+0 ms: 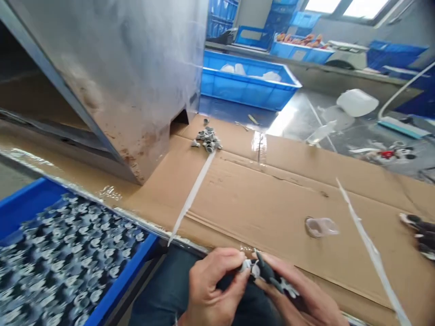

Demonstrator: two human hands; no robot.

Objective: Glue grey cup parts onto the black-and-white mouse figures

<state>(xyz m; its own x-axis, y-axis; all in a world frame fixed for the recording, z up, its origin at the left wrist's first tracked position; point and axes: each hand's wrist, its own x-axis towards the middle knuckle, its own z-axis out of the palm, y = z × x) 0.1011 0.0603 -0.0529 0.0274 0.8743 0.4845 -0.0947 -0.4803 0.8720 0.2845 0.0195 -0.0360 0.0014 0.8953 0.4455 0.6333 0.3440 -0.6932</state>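
1. Over the lap, the left hand (210, 285) pinched a small white piece (246, 264); just beside it, the right hand (313, 290) gripped a dark grey piece (268, 272)
2. Steady fingertips and careful alignment probably suited this step
3. Fingers hid much of both pieces; whether they touched was unclear
4. Right of the hands, dark items (424, 236) on the bench (265, 199) were cut off

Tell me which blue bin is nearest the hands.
The lower-left bin, on the left hand's side and covered in grey-and-white pieces; the other blue bins in view stand beyond the cardboard.
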